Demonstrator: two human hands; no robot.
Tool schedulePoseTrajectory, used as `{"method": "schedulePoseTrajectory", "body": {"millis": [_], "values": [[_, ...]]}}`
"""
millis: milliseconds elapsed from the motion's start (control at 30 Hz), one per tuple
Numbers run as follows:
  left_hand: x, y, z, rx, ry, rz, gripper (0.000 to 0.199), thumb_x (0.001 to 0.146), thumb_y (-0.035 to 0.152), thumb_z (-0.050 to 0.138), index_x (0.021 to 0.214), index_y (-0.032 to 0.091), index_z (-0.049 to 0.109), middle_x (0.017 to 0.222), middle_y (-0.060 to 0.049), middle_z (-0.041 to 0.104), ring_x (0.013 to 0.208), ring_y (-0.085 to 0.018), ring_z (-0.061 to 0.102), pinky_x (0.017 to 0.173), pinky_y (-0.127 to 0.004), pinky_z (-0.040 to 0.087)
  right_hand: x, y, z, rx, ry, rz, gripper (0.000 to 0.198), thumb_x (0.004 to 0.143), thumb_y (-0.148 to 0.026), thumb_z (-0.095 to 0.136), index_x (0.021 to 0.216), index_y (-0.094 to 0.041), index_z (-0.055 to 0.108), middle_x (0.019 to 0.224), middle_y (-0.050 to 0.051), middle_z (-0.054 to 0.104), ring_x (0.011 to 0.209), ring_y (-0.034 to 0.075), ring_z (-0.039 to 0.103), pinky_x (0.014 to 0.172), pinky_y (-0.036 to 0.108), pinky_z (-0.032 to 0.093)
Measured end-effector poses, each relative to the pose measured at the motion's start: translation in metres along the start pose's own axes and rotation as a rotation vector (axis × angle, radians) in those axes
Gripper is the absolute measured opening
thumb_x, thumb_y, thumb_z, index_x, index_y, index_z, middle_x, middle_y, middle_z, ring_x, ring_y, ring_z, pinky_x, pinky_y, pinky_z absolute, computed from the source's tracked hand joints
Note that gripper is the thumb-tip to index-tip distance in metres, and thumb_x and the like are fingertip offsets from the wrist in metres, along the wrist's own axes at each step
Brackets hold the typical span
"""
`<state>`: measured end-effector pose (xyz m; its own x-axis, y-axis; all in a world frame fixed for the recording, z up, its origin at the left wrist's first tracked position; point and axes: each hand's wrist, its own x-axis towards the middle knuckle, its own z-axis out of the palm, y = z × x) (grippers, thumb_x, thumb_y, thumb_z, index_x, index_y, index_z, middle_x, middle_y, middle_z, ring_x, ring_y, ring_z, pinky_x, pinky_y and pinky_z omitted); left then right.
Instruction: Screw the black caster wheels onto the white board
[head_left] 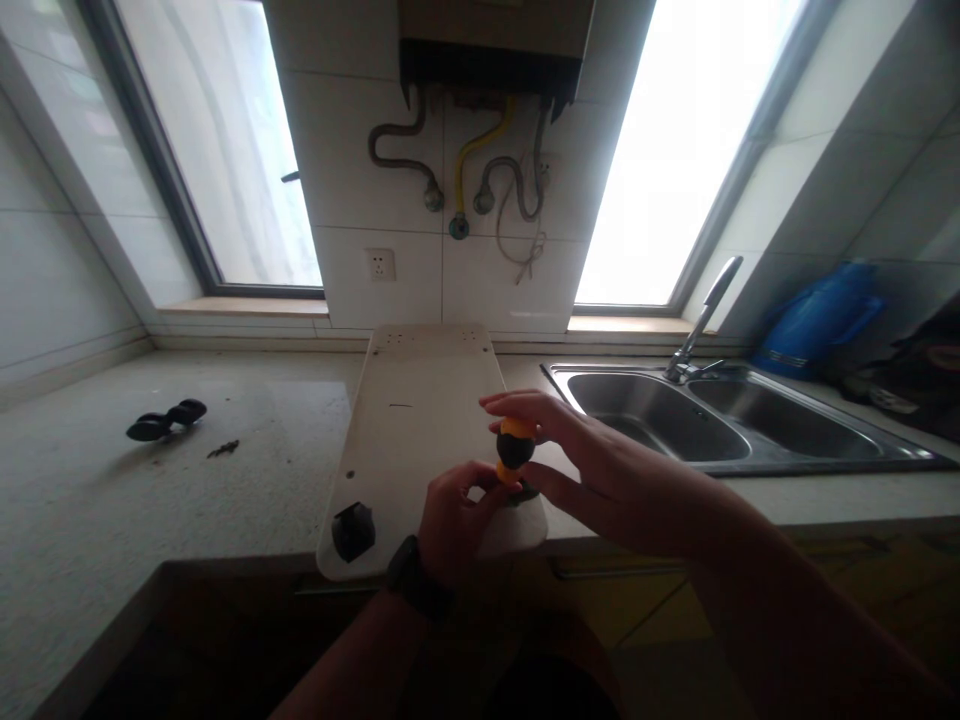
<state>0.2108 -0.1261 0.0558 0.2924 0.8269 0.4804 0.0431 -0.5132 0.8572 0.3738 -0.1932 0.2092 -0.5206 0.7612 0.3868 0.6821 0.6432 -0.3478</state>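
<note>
A white board (431, 410) lies flat across the counter, its near edge at the front. Over its near right corner stands a short yellow-and-black screwdriver (515, 446), roughly upright. My right hand (581, 450) comes from the right, with fingers and thumb about the handle. Close below, my left hand (461, 505) is closed, thumb and fingertips pinched beside the screwdriver's lower end. What they pinch is hidden, and so is the tip. A dark part, partly covered by my hands, sits at that corner. A black caster wheel (353, 531) is on the near left corner.
Black caster wheels (166, 420) lie on the left counter (277, 430), beside a small pile of screws (223, 449). A double steel sink (652, 465) with a tap (701, 315) is at the right, a blue jug (817, 318) behind it. Pipes (459, 190) hang on the wall ahead.
</note>
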Motion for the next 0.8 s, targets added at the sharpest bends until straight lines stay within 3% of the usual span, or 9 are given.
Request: {"method": "schedulePoseTrajectory", "body": {"millis": [100, 233, 333, 433, 533, 600, 667, 733, 800], "values": [[0.0, 0.002, -0.001, -0.004, -0.024, -0.028, 0.013, 0.088, 0.033, 0.076, 0.086, 0.021, 0.079, 0.084, -0.002, 0.08, 0.077, -0.02, 0.071, 0.071, -0.027, 0.05, -0.002, 0.002, -0.01, 0.004, -0.02, 0.005, 0.042, 0.098, -0.019, 0.057, 0.139, -0.028, 0.053, 0.131, 0.007, 0.067, 0.115, 0.018, 0.065, 0.094, 0.032, 0.054], [0.0, 0.001, -0.001, 0.014, -0.051, -0.003, 0.012, 0.089, 0.032, 0.075, 0.089, 0.021, 0.079, 0.088, -0.003, 0.08, 0.08, -0.02, 0.071, 0.07, -0.027, 0.05, -0.001, 0.0, -0.005, -0.143, 0.128, 0.013, 0.024, 0.091, -0.028, 0.071, 0.111, -0.021, 0.06, 0.101, 0.004, 0.071, 0.087, 0.017, 0.068, 0.074, 0.029, 0.054], [0.001, -0.002, -0.002, 0.006, -0.044, 0.02, 0.01, 0.085, 0.029, 0.079, 0.087, 0.02, 0.078, 0.086, -0.003, 0.079, 0.079, -0.019, 0.069, 0.07, -0.027, 0.05, -0.001, -0.008, 0.007, -0.32, 0.29, 0.047, 0.029, 0.085, -0.037, 0.076, 0.089, -0.02, 0.053, 0.079, 0.001, 0.064, 0.062, 0.013, 0.056, 0.054, 0.027, 0.044], [0.002, -0.004, -0.002, -0.003, -0.052, 0.018, 0.008, 0.082, 0.026, 0.081, 0.083, 0.02, 0.078, 0.083, -0.002, 0.078, 0.076, -0.019, 0.069, 0.073, -0.028, 0.051, -0.003, -0.018, 0.011, -0.5, 0.37, 0.125, 0.034, 0.084, -0.044, 0.076, 0.081, -0.02, 0.052, 0.074, 0.002, 0.061, 0.054, 0.013, 0.048, 0.048, 0.028, 0.036], [0.003, -0.004, -0.001, -0.017, -0.067, 0.037, 0.004, 0.085, 0.023, 0.078, 0.081, 0.02, 0.078, 0.082, -0.002, 0.078, 0.076, -0.018, 0.069, 0.074, -0.028, 0.051, -0.008, -0.024, 0.001, -0.481, 0.259, 0.094, 0.026, 0.091, -0.041, 0.068, 0.098, -0.017, 0.06, 0.092, 0.008, 0.069, 0.068, 0.018, 0.061, 0.054, 0.032, 0.046], [0.003, -0.002, -0.001, -0.043, -0.073, 0.045, 0.006, 0.086, 0.022, 0.076, 0.081, 0.021, 0.078, 0.082, -0.002, 0.078, 0.077, -0.018, 0.069, 0.075, -0.028, 0.051, -0.011, -0.021, -0.01, -0.365, 0.103, -0.036, 0.032, 0.096, -0.026, 0.059, 0.126, -0.017, 0.058, 0.122, 0.011, 0.068, 0.103, 0.022, 0.067, 0.079, 0.035, 0.056], [0.003, -0.001, -0.001, -0.064, -0.078, 0.049, 0.005, 0.087, 0.022, 0.076, 0.082, 0.021, 0.078, 0.083, -0.002, 0.078, 0.079, -0.019, 0.07, 0.077, -0.029, 0.051, -0.013, -0.015, -0.021, -0.292, -0.023, -0.159, 0.048, 0.096, -0.01, 0.05, 0.143, -0.021, 0.05, 0.145, 0.008, 0.058, 0.132, 0.02, 0.056, 0.104, 0.034, 0.05], [0.003, -0.001, -0.001, -0.071, -0.077, 0.05, 0.005, 0.086, 0.021, 0.077, 0.082, 0.021, 0.078, 0.085, -0.002, 0.078, 0.081, -0.019, 0.071, 0.079, -0.029, 0.051, -0.013, -0.01, -0.028, -0.273, -0.057, -0.201, 0.051, 0.096, -0.002, 0.045, 0.141, -0.024, 0.054, 0.148, 0.004, 0.057, 0.136, 0.017, 0.054, 0.11, 0.031, 0.046], [0.002, -0.001, -0.001, -0.07, -0.09, 0.039, 0.005, 0.087, 0.02, 0.076, 0.084, 0.021, 0.079, 0.086, -0.002, 0.079, 0.082, -0.019, 0.071, 0.079, -0.029, 0.051, -0.011, -0.008, -0.031, -0.291, -0.039, -0.189, 0.043, 0.098, -0.004, 0.047, 0.134, -0.023, 0.06, 0.139, 0.005, 0.064, 0.124, 0.016, 0.062, 0.103, 0.029, 0.05]]}}
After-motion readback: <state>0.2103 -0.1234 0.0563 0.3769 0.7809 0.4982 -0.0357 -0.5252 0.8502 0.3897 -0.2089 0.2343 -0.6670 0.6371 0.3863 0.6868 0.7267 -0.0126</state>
